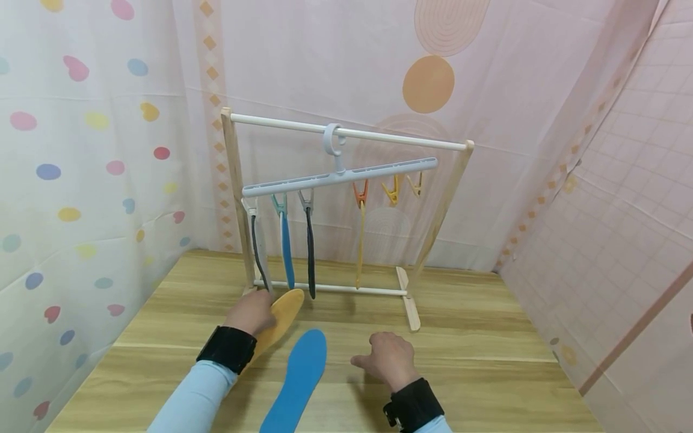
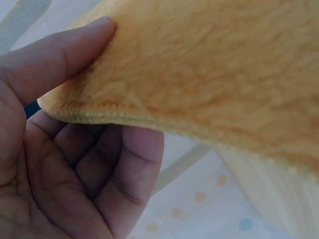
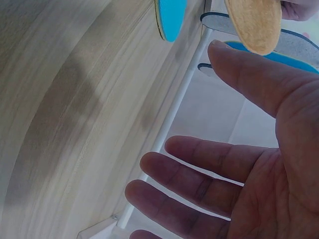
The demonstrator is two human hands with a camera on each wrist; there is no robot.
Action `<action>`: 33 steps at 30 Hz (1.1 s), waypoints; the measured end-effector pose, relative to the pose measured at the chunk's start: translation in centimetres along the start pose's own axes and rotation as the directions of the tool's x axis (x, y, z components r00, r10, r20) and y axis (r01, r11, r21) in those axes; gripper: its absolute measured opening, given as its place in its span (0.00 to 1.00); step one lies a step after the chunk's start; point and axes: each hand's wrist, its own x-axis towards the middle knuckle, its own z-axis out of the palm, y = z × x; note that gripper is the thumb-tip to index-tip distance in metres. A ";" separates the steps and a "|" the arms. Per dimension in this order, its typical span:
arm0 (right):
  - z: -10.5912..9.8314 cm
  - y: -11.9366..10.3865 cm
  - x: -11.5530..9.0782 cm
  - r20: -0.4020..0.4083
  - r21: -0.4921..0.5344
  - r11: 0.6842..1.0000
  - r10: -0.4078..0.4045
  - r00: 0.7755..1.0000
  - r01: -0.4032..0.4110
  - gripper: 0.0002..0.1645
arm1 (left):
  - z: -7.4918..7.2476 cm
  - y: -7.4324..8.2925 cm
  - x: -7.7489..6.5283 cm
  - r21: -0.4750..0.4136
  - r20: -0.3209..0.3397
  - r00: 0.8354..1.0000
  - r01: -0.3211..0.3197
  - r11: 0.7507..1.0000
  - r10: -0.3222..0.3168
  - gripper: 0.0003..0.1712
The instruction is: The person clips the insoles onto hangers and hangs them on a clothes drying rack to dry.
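My left hand (image 1: 251, 313) pinches a fuzzy yellow-orange insole (image 1: 287, 311) by its edge. In the left wrist view the thumb lies on the insole's plush face (image 2: 199, 64) and the fingers curl beneath it. A blue insole (image 1: 302, 373) lies on the table between my hands. My right hand (image 1: 390, 358) is over the table to the right, holding nothing; its fingers spread apart in the right wrist view. Ahead, a grey clip hanger (image 1: 303, 183) hangs tilted from a rack, with several insoles clipped along it, among them a blue one (image 1: 287, 249) and a yellow one (image 1: 361, 243).
The wooden rack's white top bar (image 1: 400, 138) carries the hanger hook (image 1: 329, 139). A yellow clip (image 1: 392, 191) and a cream clip (image 1: 416, 184) hang at the hanger's right end without insoles. A rack foot (image 1: 411, 310) stands on the wooden table (image 1: 476, 349). Patterned curtains surround it.
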 end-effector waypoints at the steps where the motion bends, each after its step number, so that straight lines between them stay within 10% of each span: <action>1: 0.0 0.0 0.0 0.000 -0.001 1.000 -0.001 1.000 0.001 0.33 | -0.1 0.1 0.0 -0.002 -0.003 1.000 -0.003 1.000 0.003 0.07; 33: -0.6 0.1 0.3 -0.038 -0.011 1.000 -0.010 0.999 0.010 0.33 | -1.5 2.6 0.1 -0.087 -0.124 0.992 -0.021 0.996 0.010 0.10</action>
